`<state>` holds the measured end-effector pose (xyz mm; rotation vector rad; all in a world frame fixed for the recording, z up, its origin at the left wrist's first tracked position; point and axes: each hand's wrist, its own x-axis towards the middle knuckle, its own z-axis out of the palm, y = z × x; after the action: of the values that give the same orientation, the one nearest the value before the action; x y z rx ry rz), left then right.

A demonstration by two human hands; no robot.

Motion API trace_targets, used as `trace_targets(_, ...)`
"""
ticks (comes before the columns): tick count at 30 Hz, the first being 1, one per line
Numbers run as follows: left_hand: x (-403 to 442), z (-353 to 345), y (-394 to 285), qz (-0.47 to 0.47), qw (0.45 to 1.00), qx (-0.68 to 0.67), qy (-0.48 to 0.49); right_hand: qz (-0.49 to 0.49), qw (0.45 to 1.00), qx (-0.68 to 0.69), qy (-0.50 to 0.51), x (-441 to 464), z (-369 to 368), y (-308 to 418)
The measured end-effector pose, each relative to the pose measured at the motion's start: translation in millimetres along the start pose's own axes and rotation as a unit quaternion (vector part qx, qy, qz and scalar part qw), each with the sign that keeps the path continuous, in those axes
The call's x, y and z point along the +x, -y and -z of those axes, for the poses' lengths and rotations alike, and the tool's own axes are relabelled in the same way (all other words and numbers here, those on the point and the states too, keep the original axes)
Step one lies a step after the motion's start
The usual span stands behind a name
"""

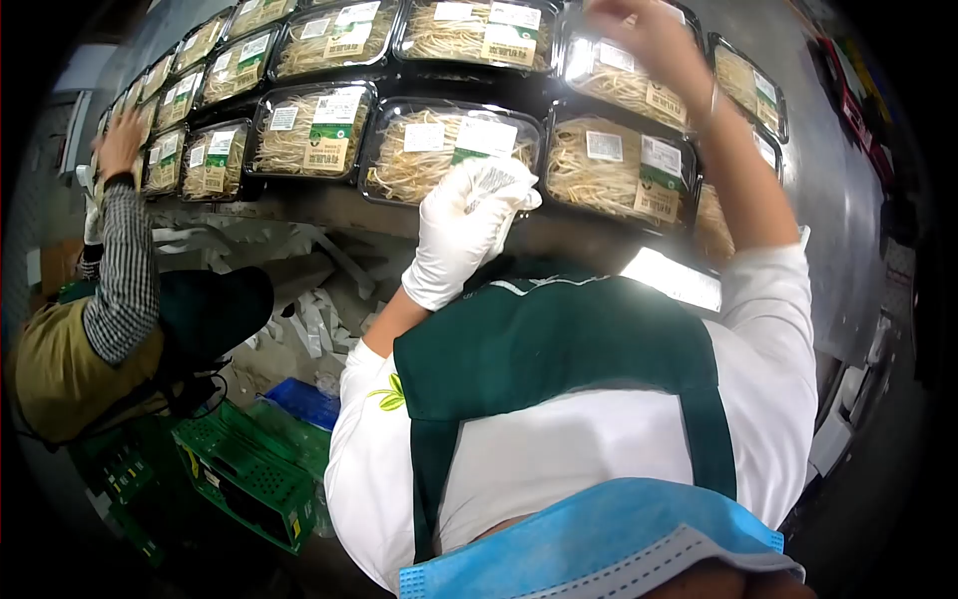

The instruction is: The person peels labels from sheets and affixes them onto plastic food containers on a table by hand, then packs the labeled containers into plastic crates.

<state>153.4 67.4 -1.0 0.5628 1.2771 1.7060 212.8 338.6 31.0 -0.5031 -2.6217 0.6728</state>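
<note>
My left hand [464,225], in a white glove, is closed around a bunch of white printed labels [496,180]. It is in front of a clear-lidded tray of bean sprouts [399,165] and hides that tray's near right corner. My right hand [649,45] is bare and reaches over another sprout tray [609,85] in the row behind. Motion smears its fingers, so whether they hold anything is unclear. To the right of the gloved hand lies a further sprout tray [569,165], with a small white label and a larger green-and-tan one on its lid.
Several more labelled sprout trays [309,130] stand in rows on the metal table [833,250]. A co-worker's hand [120,145] is at the trays on the far left. Below are a green crate [244,464], a blue crate [304,401] and scattered white scraps [314,324].
</note>
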Motion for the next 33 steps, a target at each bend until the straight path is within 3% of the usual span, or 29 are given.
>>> trace_targets(1, -1, 4, 2, -0.006, 1.000, 0.005, -0.005, -0.146, 0.989, -0.017, -0.028, 28, 16, -7)
trace_targets(4, -3, 17, -1, -0.034, 0.998, 0.062, 0.002, -0.106, 0.975, -0.183, -0.073, 76, 1, -106)
trace_targets(7, -5, 26, -5, -0.080, 0.990, 0.103, 0.042, -0.061, 0.956, -0.285, -0.040, 82, -10, -115)
trace_targets(9, -3, 25, -10, -0.016, 0.998, 0.021, 0.063, -0.192, 0.906, -0.373, -0.050, 72, -2, -108)
trace_targets(10, -3, 21, -12, -0.012, 0.998, 0.021, 0.062, -0.196, 0.876, -0.431, -0.095, 63, -1, -113)
trace_targets(11, -2, 14, -14, 0.015, 0.998, -0.052, 0.039, -0.211, 0.879, -0.417, -0.092, 66, -6, -164)
trace_targets(13, 4, 7, -13, 0.041, 0.991, -0.127, 0.021, -0.190, 0.977, -0.090, -0.038, 40, -10, -97)
trace_targets(14, 8, 6, -8, -0.005, 1.000, -0.007, 0.029, -0.168, 0.972, 0.107, 0.123, 38, -24, -94)
trace_targets(15, 13, 3, -1, -0.036, 0.997, 0.066, 0.018, -0.137, 0.938, 0.245, 0.203, 5, -21, -39)
trace_targets(16, 16, 0, 4, -0.060, 0.994, 0.095, -0.014, -0.128, 0.871, 0.376, 0.288, -27, -17, 19)
trace_targets(17, 18, -5, 8, -0.065, 0.994, 0.082, -0.042, 0.025, 0.857, 0.415, 0.304, -49, -28, 35)
trace_targets(19, 18, -23, 7, -0.054, 0.994, -0.040, -0.085, 0.087, 0.903, 0.370, 0.197, -84, -32, 65)
trace_targets(21, 16, -39, -5, 0.049, 0.998, 0.006, -0.038, -0.033, 0.910, 0.384, 0.154, -93, -16, 62)
trace_targets(22, 17, -44, -3, 0.050, 0.998, 0.020, -0.015, 0.009, 0.939, 0.338, 0.072, -94, -8, 48)
trace_targets(23, 17, -48, 0, 0.050, 0.998, 0.033, 0.007, -0.034, 0.941, 0.333, 0.058, -90, 7, 29)
trace_targets(24, 16, -48, 4, 0.063, 0.996, 0.051, 0.031, -0.047, 0.985, 0.164, 0.018, -82, 25, 1)
trace_targets(25, 16, -49, 8, 0.061, 0.996, 0.051, 0.033, -0.065, 0.989, 0.134, 0.010, -71, 44, -45)
trace_targets(26, 15, -51, 11, 0.070, 0.996, 0.042, 0.044, -0.170, 0.981, -0.091, 0.038, -62, 66, -87)
trace_targets(27, 15, -53, 13, 0.077, 0.995, 0.031, 0.052, -0.199, 0.967, -0.137, -0.076, -59, 83, -129)
trace_targets(29, 14, -53, 15, 0.100, 0.993, 0.036, 0.052, -0.220, 0.935, -0.261, -0.093, -58, 96, -190)
trace_targets(30, 13, -52, 21, 0.038, 0.992, 0.100, 0.070, -0.215, 0.937, -0.258, -0.090, -57, 91, -190)
trace_targets(31, 11, -52, 23, -0.024, 0.982, 0.165, 0.087, -0.234, 0.906, -0.350, -0.047, -55, 84, -189)
trace_targets(32, 10, -53, 20, -0.013, 0.986, 0.135, 0.098, -0.251, 0.864, -0.436, -0.005, -54, 78, -189)
trace_targets(33, 9, -51, 19, -0.012, 0.986, 0.140, 0.093, -0.248, 0.868, -0.430, -0.005, -55, 78, -186)
